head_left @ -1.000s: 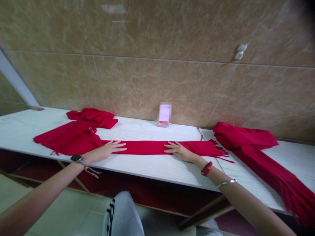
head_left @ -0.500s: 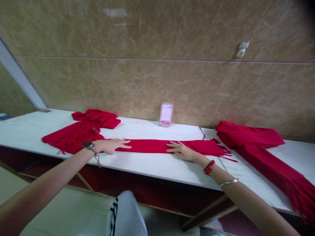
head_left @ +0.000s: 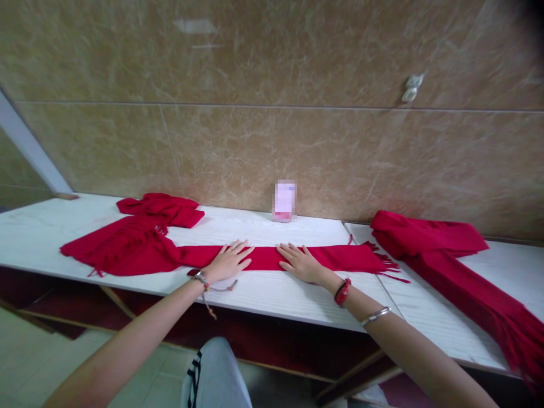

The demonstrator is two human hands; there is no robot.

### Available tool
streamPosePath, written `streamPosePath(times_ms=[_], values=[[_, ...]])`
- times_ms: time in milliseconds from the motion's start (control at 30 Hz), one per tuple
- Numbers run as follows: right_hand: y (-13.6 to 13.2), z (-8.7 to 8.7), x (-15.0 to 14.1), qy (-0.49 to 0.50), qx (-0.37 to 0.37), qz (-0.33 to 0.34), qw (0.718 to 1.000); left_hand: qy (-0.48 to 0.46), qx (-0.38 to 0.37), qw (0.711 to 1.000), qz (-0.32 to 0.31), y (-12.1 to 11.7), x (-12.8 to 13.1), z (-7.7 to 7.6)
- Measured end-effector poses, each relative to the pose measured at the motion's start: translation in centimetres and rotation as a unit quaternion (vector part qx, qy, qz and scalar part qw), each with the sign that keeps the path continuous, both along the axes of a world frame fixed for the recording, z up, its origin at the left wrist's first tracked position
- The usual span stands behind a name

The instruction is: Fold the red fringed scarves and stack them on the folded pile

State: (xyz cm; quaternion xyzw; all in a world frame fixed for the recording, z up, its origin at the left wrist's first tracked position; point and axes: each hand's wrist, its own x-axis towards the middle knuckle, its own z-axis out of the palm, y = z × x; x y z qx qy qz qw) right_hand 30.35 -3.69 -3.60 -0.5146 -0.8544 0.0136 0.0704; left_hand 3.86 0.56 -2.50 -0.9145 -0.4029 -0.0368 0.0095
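A red scarf point(head_left: 267, 258) lies stretched in a flat, narrow strip along the white counter, its fringe pointing right. My left hand point(head_left: 229, 262) rests on the strip with the palm down and the fingers spread. Just to the right, my right hand point(head_left: 301, 265) also lies flat on the scarf, fingers apart. Between the two hands a short stretch of red cloth shows. At the left the strip runs into a wider, loosely bunched part point(head_left: 123, 243) with fringe across it.
Another red scarf point(head_left: 429, 238), folded with its fringe hanging over the front edge, lies at the right. A crumpled red cloth point(head_left: 170, 208) is at the back left. A blurred upright pinkish card or box point(head_left: 284, 201) stands against the tiled wall. Shelves open below the counter point(head_left: 306, 309).
My left hand has slid right along the scarf, closer to my right hand. My right hand has shifted slightly left. Both stay flat on the cloth.
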Motion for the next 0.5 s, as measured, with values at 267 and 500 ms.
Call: streamPosePath(times_ms=[267,500], values=[[0.2,1.3,-2.3,-0.014,0.014,-0.037,0.999,0.022,0.022,1.000,0.003,0.4,2.2,1.1],[-0.2,0.8,-0.4,-0.084,0.032,-0.044,0.995,-0.008,0.029,0.999,-0.010,0.7,3.1,-0.5]])
